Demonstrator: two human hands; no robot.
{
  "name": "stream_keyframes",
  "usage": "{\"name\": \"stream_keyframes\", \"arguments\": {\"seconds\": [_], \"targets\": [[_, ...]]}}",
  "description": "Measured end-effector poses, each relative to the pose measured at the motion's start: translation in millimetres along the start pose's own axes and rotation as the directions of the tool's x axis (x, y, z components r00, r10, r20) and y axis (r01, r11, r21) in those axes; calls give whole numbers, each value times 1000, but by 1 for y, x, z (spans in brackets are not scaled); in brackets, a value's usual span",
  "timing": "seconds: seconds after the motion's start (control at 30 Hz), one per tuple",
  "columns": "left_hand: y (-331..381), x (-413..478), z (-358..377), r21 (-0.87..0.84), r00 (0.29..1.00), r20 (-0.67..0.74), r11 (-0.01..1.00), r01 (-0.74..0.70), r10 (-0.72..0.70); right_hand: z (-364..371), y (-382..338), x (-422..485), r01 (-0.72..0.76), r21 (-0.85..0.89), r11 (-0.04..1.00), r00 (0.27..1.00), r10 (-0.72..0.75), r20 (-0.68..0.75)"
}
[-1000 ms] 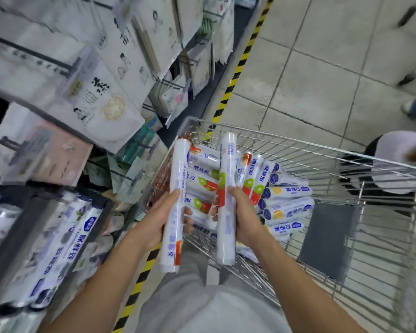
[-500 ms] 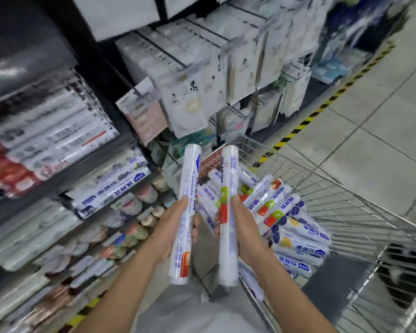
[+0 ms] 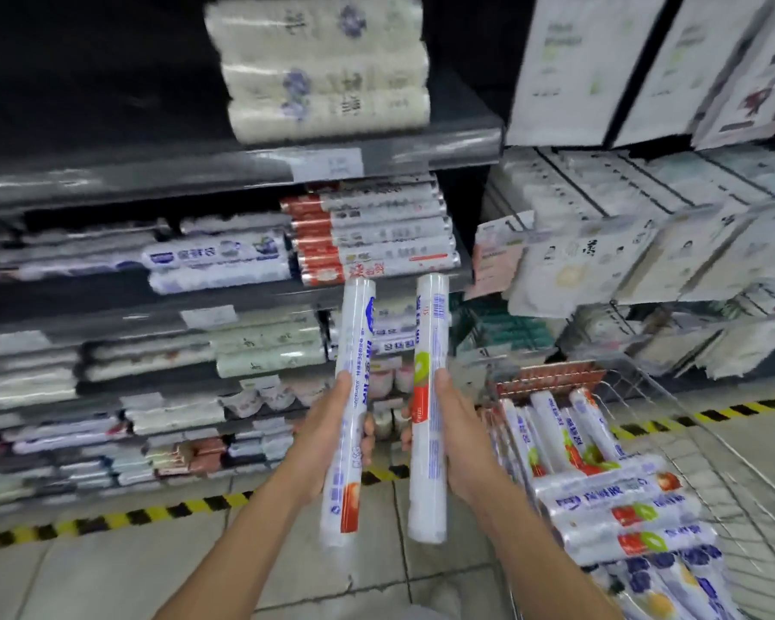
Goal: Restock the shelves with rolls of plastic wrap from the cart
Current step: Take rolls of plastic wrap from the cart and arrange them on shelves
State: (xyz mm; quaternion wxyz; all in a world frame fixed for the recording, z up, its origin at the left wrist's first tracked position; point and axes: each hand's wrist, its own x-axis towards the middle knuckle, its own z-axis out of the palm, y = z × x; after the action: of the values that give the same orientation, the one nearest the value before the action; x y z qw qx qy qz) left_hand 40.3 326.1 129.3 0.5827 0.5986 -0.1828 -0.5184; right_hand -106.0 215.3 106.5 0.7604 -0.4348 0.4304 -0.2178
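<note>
My left hand (image 3: pixel 332 434) grips a white roll of plastic wrap (image 3: pixel 352 351) with blue print, held upright in front of the shelves. My right hand (image 3: pixel 455 434) grips a second upright roll (image 3: pixel 429 346) with a kiwi and a red band on its label. The two rolls stand side by side, a little apart. The wire cart (image 3: pixel 712 476) at the lower right holds several more rolls (image 3: pixel 609 507) lying in a pile. The grey shelves (image 3: pixel 242 302) ahead carry stacked rolls in white, blue and red wrappers.
White paper packs (image 3: pixel 327 69) sit on the top shelf. Hanging white packets (image 3: pixel 645 243) fill the rack to the right, above the cart. A yellow and black striped line (image 3: pixel 153 514) runs along the tiled floor at the shelf base.
My view has swung left from the cart and floor to face the shelves. Both hands still hold their rolls upright and have lifted away from the cart toward the shelves.
</note>
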Motion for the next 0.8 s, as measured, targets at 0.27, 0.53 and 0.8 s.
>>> {"name": "stream_keyframes", "arguments": {"seconds": [0.27, 0.53, 0.8], "targets": [[27, -99, -177, -100, 957, -272, 986, -136, 104, 201, 19, -18, 78, -200, 977, 966, -24, 258], [25, -195, -319, -233, 859, -493, 930, -284, 139, 367, 70, -47, 114, -318, 941, 886, 48, 460], [26, -201, -406, -258, 830, -541, 913, -315, 133, 454, 84, -34, 86, -319, 944, 822, 114, 559]]}}
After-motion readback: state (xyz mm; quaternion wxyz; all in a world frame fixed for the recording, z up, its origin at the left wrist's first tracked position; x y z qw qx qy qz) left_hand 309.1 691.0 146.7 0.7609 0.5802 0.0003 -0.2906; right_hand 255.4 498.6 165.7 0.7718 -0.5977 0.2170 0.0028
